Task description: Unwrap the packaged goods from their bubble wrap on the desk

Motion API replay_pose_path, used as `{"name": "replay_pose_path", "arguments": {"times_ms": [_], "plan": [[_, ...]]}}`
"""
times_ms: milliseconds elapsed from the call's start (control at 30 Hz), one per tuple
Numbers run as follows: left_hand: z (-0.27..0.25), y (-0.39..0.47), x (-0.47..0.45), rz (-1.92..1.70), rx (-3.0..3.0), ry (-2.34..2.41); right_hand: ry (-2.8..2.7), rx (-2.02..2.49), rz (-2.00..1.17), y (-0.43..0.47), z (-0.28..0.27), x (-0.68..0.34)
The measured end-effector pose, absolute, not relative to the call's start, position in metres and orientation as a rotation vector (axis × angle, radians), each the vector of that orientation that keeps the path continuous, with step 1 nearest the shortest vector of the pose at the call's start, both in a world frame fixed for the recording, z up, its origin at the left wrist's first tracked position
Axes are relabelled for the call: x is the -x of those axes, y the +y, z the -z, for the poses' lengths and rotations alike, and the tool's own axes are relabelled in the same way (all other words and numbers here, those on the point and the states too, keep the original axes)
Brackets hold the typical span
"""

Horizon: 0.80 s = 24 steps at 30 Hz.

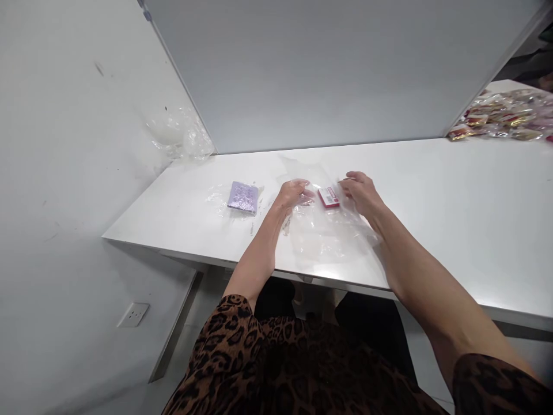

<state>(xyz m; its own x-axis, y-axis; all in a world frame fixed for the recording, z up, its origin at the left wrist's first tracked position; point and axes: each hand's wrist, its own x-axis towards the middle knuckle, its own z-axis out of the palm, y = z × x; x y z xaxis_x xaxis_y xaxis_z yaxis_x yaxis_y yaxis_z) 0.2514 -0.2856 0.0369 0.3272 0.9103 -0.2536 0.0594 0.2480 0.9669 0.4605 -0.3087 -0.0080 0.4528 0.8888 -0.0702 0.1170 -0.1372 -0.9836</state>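
Note:
A clear plastic bag (319,239) lies spread across the white table in front of me. Within its film, or under it, sits a small red box (329,197) with a white label and barcode. My left hand (297,193) is closed on the bag just left of the box, its fingertips partly behind the film. On the other side, my right hand (359,189) has its fingers curled at the bag's right edge, pinching the film. A flat purple packet (243,197) in clear wrap rests to the left of my left hand.
Crumpled clear plastic (184,135) is heaped at the table's back left corner, against the wall. A grey panel (328,75) stands along the table's (466,230) back edge. Beyond it, at far right, lie several shiny wrapped packets (505,115).

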Motion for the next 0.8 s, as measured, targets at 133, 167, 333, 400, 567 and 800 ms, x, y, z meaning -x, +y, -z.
{"name": "replay_pose_path", "arguments": {"times_ms": [133, 167, 333, 400, 567, 800], "plan": [[-0.04, -0.286, -0.249, -0.765, -1.29, 1.151, -1.245, 1.593, -0.533, -0.315, 0.009, -0.463], [-0.041, -0.286, -0.249, -0.763, -1.325, 1.131, -1.37, 1.584, -0.49, -0.317, 0.008, -0.46], [-0.041, -0.287, -0.249, -0.776, -1.432, 1.032, -1.98, 1.767, -0.249, -0.325, 0.001, -0.441], [-0.039, -0.283, -0.248, -0.787, -1.428, 1.053, -2.065, 1.903, -0.219, -0.325, -0.001, -0.443], [-0.031, -0.271, -0.246, -0.858, -1.388, 1.125, -2.048, 2.129, -0.294, -0.326, -0.007, -0.457], [-0.034, -0.278, -0.248, -0.811, -1.428, 1.145, -2.036, 2.199, -0.098, -0.338, -0.014, -0.424]]}}
